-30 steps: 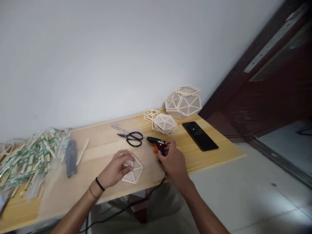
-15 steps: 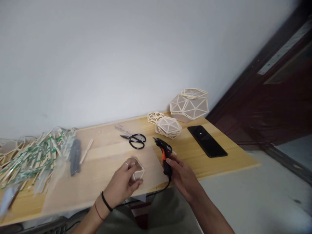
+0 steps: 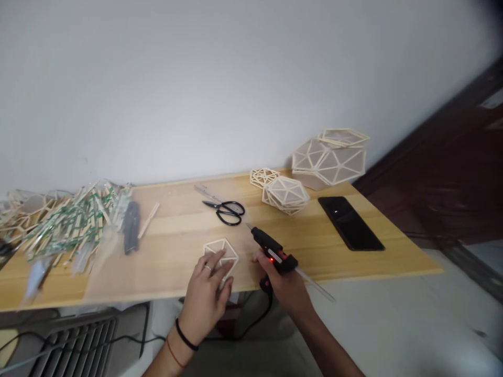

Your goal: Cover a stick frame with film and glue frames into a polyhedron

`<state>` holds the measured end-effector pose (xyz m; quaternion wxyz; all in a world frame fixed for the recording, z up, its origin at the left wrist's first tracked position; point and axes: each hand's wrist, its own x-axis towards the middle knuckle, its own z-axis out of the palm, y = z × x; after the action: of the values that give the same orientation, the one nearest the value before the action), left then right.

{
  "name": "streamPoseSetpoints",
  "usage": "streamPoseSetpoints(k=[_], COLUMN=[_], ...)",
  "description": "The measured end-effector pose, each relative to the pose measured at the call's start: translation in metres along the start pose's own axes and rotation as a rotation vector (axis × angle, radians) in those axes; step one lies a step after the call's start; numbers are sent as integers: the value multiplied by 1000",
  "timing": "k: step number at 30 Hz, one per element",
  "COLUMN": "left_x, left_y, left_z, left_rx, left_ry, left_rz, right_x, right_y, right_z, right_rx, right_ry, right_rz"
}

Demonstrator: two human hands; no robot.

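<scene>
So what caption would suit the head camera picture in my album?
Left hand on a stick frame, right hand gripping a glue gun, scissors lying beyond.

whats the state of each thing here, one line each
Glue gun: in the right hand, red light on
Small stick panel: looks flat, partly covered by the left hand
Scissors: lying down, blades look closed
Phone: lying flat, screen mostly dark
Wrapped sticks: heaped
Panels by the phone: stacked

Right hand [image 3: 288, 287] grips glue gun [image 3: 270, 245]; left hand [image 3: 206, 299] touches 1 frame [image 3: 229, 251].
</scene>
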<state>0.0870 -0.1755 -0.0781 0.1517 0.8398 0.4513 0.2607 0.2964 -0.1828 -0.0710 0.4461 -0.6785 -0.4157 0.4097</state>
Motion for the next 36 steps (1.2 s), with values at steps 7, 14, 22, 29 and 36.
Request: streamPoseSetpoints(k=[7,14,22,29,36], left_x=[-2,4,13,16,20], left_y=[-3,-5,-1,-1,4], left_z=[-2,-1,1,-2,-3], left_rx=[-19,-28,3,5,4], left_ry=[16,-2,61,41,60], left_rz=[-22,-72,-119,-104,-95], right_x=[10,11,11,10,8], right_y=[-18,-10,-4,-8,-9], right_z=[25,22,20,19,18], right_rx=[-90,-136,-120,-122,-101], right_ry=[-105,-120,-133,-150,-134], right_rz=[-134,-69,-55,-75,-76])
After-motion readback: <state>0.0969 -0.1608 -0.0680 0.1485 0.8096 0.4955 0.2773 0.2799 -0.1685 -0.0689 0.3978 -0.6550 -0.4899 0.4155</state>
